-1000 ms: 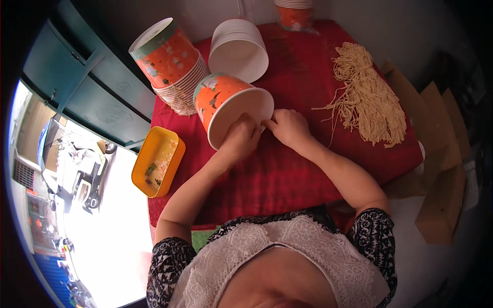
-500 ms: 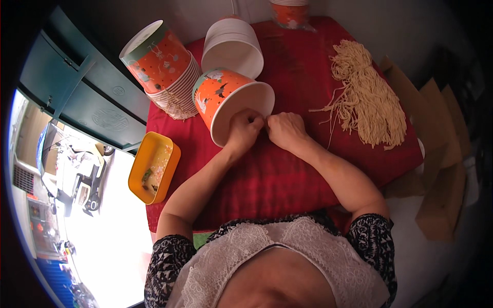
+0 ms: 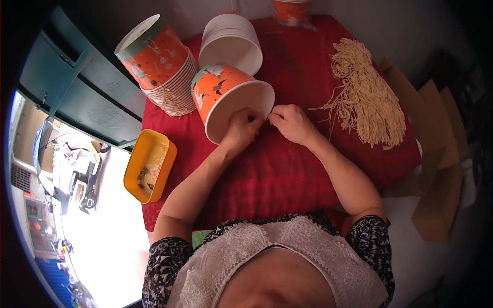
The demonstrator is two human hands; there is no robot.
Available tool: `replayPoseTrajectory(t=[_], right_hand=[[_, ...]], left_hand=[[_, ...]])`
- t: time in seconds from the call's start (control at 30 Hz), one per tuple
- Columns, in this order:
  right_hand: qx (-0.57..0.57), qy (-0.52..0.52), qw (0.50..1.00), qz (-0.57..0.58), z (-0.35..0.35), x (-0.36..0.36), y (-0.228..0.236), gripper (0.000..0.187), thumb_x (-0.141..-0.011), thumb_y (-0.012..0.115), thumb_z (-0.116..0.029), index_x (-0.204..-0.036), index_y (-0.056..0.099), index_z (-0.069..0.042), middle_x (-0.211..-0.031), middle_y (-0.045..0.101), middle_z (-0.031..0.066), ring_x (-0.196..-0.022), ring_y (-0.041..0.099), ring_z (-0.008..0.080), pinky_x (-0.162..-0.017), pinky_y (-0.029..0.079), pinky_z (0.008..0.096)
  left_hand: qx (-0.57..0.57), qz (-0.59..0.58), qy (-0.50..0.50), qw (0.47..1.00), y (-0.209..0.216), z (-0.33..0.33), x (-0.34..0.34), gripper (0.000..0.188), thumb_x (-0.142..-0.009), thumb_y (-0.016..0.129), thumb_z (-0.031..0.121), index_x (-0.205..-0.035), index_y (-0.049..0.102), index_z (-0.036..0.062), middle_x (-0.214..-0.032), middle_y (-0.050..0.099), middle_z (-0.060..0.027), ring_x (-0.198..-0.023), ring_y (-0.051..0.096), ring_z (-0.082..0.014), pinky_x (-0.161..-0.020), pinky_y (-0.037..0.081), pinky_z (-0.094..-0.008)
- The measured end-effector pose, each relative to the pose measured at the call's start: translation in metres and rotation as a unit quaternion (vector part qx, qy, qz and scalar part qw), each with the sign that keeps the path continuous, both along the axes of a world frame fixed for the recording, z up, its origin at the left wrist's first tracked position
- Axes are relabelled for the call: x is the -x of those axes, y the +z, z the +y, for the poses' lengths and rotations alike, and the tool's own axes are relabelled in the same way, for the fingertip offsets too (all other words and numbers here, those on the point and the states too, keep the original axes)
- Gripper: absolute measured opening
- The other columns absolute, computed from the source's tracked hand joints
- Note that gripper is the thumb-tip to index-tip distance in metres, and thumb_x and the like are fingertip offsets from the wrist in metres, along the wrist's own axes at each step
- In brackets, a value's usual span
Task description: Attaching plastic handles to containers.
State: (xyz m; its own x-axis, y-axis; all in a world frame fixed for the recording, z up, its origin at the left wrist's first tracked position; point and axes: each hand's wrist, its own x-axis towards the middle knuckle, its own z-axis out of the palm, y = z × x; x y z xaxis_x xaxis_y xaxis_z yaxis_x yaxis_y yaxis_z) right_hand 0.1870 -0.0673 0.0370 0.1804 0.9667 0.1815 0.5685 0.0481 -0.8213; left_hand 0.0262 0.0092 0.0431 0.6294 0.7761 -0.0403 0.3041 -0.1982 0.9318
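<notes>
1. Work surface: red cloth (image 3: 287,174) over a table, seen from above.
2. Orange paper bucket (image 3: 226,100) lies on its side on the cloth, open mouth toward the person, white inside showing.
3. L hand (image 3: 240,129): at the lower rim of the bucket mouth, fingers curled and pinched on the rim edge. Grip closed.
4. R hand (image 3: 290,123): just beside the L hand, at the rim's R side, fingertips pinched together at the rim edge. What it pinches is too small to tell; poss. a thin string.
5. Both hands nearly touch at the fingertips.
6. Stack of orange buckets (image 3: 162,66), nested, lies tilted at the cloth's L rear, just beside the single bucket.
7. Stack of white tubs (image 3: 231,41) sits behind the single bucket, mouth toward cam.
8. Bundle of pale strings (image 3: 367,92) lies on the cloth's R side, near the R hand, not touching it.
9. Yellow tray (image 3: 149,167) at the cloth's L edge, small bits inside.
10. Brown paper bags (image 3: 436,169) to the R, off the cloth.
</notes>
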Motion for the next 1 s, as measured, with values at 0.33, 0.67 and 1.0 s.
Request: replayPoseTrajectory(t=[0.33, 0.67, 1.0], right_hand=[[-0.175, 0.008, 0.978, -0.115, -0.011, 0.014, 0.007, 0.013, -0.087, 0.061, -0.011, -0.081, 0.061, 0.001, -0.073, 0.062, 0.0191, -0.066, 0.064, 0.0340, -0.057, 0.050, 0.0399], [-0.349, 0.216, 0.911, -0.031, -0.021, 0.013, 0.024, 0.013, -0.077, 0.064, -0.008, -0.066, 0.057, -0.004, -0.059, 0.058, 0.0090, -0.050, 0.057, 0.0261, -0.047, 0.042, 0.0358], [-0.172, -0.036, 0.973, -0.149, -0.005, 0.012, -0.005, 0.015, -0.086, 0.060, -0.007, -0.101, 0.062, -0.007, -0.067, 0.064, 0.0174, -0.062, 0.066, 0.0338, -0.053, 0.052, 0.0421]], left_hand=[[-0.114, -0.020, -0.011, 0.993, -0.017, 0.000, 0.000, 0.013, -0.082, 0.068, 0.006, -0.088, 0.063, -0.0045, -0.081, 0.065, -0.0149, -0.065, 0.063, -0.0204, -0.058, 0.052, -0.0333], [-0.214, -0.053, -0.012, 0.975, -0.025, 0.005, 0.006, 0.013, -0.085, 0.065, 0.008, -0.087, 0.063, -0.0047, -0.079, 0.066, -0.0151, -0.068, 0.064, -0.0223, -0.062, 0.052, -0.0337], [-0.038, -0.066, -0.026, 0.997, -0.010, -0.001, 0.004, 0.009, -0.088, 0.061, 0.004, -0.090, 0.058, -0.0037, -0.078, 0.060, -0.0096, -0.057, 0.058, -0.0129, -0.045, 0.049, -0.0259]])
